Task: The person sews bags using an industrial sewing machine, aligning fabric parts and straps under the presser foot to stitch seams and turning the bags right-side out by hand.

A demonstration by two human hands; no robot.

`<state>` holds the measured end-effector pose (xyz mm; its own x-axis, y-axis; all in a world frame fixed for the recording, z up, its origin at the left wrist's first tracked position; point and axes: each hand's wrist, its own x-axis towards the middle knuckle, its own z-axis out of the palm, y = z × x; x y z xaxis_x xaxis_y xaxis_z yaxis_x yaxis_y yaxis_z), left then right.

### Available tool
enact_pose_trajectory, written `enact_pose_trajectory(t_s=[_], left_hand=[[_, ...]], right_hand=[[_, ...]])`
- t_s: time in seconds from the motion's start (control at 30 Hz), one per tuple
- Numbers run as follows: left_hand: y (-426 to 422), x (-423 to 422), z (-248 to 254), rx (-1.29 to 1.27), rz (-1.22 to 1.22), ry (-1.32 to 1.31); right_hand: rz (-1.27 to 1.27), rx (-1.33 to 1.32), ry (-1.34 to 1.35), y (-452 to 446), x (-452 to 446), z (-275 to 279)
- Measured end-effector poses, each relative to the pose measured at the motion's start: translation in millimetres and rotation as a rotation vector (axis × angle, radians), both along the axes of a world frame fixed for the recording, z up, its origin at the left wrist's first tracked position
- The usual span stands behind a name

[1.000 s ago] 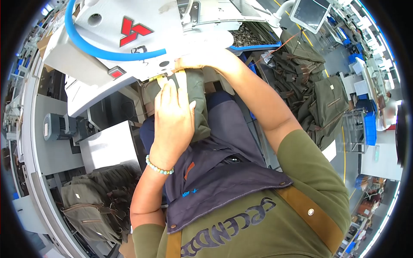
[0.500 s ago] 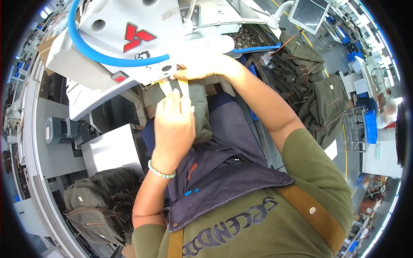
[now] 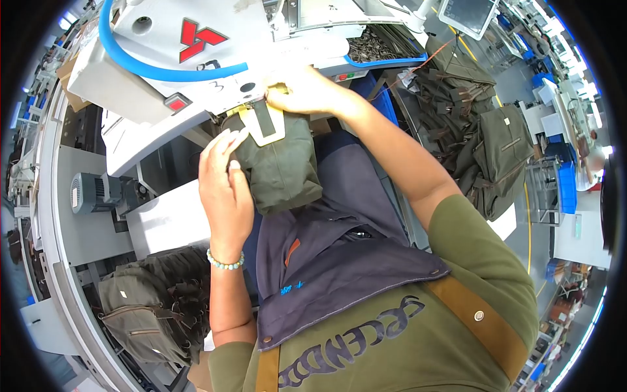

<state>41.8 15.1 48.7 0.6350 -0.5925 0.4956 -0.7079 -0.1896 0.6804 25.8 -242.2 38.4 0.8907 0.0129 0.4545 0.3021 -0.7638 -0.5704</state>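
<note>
A dark green fabric bag (image 3: pixel 281 173) hangs over the front edge of the white sewing machine (image 3: pixel 228 39), above my lap. A yellow U-shaped frame (image 3: pixel 266 138) lies on its upper part, around a dark strap (image 3: pixel 263 116). My left hand (image 3: pixel 225 186), with a beaded bracelet at the wrist, rests along the bag's left side, thumb apart and fingers stretched out. At the top right of the bag, my right hand (image 3: pixel 300 95) is closed with its fingers bent by the yellow frame. It seems to grip the bag's edge; the machine head partly hides those fingertips.
A blue hose (image 3: pixel 150 78) curves over the machine. Behind it stands a blue tray of metal parts (image 3: pixel 382 49). Piled green bags lie at lower left (image 3: pixel 150 313) and right (image 3: pixel 493 150). A motor (image 3: pixel 95 193) sits below the machine at left, and a screen (image 3: pixel 467 16) stands at top right.
My left hand has moved left and down off the yellow frame to the bag's side, its fingers opening. The frame and strap now show. My right hand has shifted slightly up, and the view has moved a little.
</note>
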Motion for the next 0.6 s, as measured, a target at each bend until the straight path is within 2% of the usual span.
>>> enact_pose_trajectory(t_s=[0.07, 0.2, 0.37, 0.6], left_hand=[[-9, -4, 2, 0.116, -0.015, -0.115], [-23, -13, 4, 0.185, -0.076, -0.205], [-31, -12, 0, 0.177, -0.038, -0.245], [-31, -12, 2, 0.179, -0.028, -0.157]], right_hand=[[-0.016, 0.003, -0.222, 4, 5, -24], [-0.066, 0.043, -0.238, 12, -8, -22], [-0.065, 0.094, -0.288, 11, -4, -30], [-0.09, 0.148, -0.219, 14, -6, -29]])
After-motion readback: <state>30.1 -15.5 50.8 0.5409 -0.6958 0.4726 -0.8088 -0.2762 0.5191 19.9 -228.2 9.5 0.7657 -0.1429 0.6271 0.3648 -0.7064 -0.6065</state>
